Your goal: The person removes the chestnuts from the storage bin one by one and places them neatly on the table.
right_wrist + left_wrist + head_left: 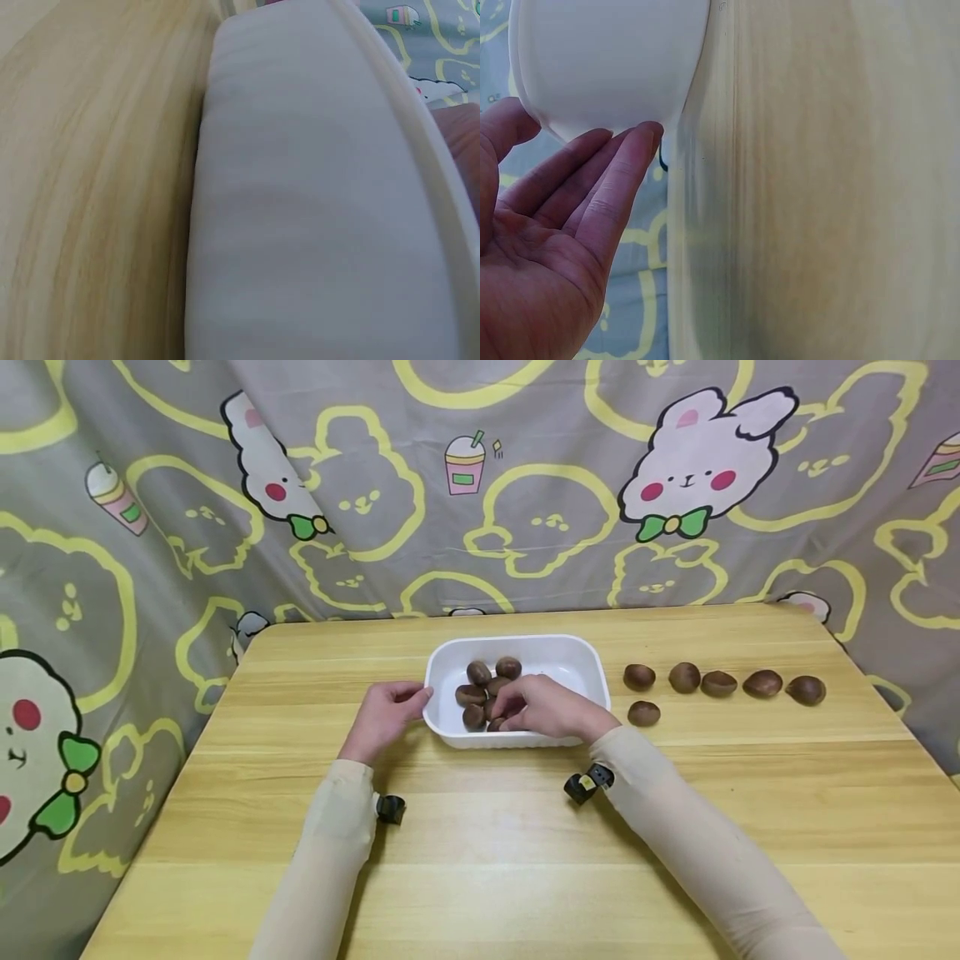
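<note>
A white plastic container [592,689] with rounded corners stands on the table, several brown chestnuts [470,694] gathered in its left half. My left hand [386,714] is at its left end, thumb and fingertips against the outside just at the rim. In the left wrist view, the left fingers [604,214] reach nearly straight to the container's end wall. Over the container's front rim, my right hand [543,706] reaches in and pinches a chestnut [496,725] among the others; the fingers partly cover it. From the right wrist, the container's long wall [315,187] hides most of that hand.
Right of the container, several chestnuts [718,683] lie in a rough row on the wooden table [480,860], with another chestnut [643,713] in front of the row's left end. A patterned curtain [540,552] hangs behind the table's back edge.
</note>
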Tool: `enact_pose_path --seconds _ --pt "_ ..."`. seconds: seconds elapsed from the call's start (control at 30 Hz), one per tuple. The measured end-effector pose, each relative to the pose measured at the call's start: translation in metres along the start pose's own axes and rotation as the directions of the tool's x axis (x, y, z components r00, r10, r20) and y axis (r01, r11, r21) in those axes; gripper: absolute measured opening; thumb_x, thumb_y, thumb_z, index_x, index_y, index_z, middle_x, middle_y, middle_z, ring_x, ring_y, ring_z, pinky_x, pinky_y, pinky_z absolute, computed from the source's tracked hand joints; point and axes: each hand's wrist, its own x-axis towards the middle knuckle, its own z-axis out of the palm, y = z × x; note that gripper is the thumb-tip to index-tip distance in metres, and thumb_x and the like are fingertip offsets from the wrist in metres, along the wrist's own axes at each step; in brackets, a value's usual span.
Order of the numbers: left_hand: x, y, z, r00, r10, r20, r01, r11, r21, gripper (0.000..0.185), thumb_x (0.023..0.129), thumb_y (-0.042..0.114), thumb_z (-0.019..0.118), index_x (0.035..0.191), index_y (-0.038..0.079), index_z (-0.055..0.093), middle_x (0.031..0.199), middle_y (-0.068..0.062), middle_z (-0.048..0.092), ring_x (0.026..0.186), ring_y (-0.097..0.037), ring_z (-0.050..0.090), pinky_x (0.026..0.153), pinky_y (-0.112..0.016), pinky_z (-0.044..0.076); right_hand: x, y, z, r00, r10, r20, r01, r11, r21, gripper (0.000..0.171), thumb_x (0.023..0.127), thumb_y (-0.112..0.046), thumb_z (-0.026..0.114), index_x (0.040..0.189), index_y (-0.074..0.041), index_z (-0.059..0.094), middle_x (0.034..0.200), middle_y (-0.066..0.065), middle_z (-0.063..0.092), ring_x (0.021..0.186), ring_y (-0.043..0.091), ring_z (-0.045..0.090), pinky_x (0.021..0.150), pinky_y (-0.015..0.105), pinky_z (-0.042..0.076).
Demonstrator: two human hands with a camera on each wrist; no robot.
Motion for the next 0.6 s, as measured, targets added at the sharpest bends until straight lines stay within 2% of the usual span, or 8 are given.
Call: enact_pose_path --seconds 0.2,0.4,0.6 --pt "0.000 0.001 0.001 1.000 -0.013 0.005 0.013 1.000 -0.022 0.038 0.097 0.023 0.065 0.121 -0.007 0.065 0.116 -0.023 0.066 0.097 -0.031 0.068 0.085 -0.038 0.055 -0.008 0.005 -0.008 0.999 -0.005 -0.052 0.007 0.999 0.050 0.009 0.088 -0.012 0.074 0.097 -0.016 0.074 0.092 -0.008 0.069 0.091 0.014 0.061 0.086 0.034 0.047" --pt "0.001 0.000 0.001 1.000 -0.002 0.004 0.002 1.000 -0.001 0.038 0.097 0.024 0.065 0.120 -0.006 0.066 0.115 -0.021 0.067 0.097 -0.028 0.068 0.082 -0.033 0.056 -0.016 0.008 -0.016 0.996 0.032 -0.082 -0.022 0.992 0.121 0.011 0.089 -0.008 0.070 0.098 -0.013 0.073 0.092 -0.004 0.068 0.091 0.017 0.061 0.085 0.036 0.048" --pt "0.001 0.000 0.001 1.000 0.004 0.009 -0.004 1.000 0.021 0.039 0.097 0.026 0.065 0.120 -0.006 0.066 0.115 -0.020 0.067 0.099 -0.028 0.068 0.084 -0.032 0.055 -0.023 0.011 -0.022 0.992 0.037 -0.118 -0.016 0.985 0.173 0.012 0.089 -0.006 0.069 0.100 -0.009 0.073 0.094 -0.001 0.069 0.089 0.017 0.062 0.083 0.035 0.049"
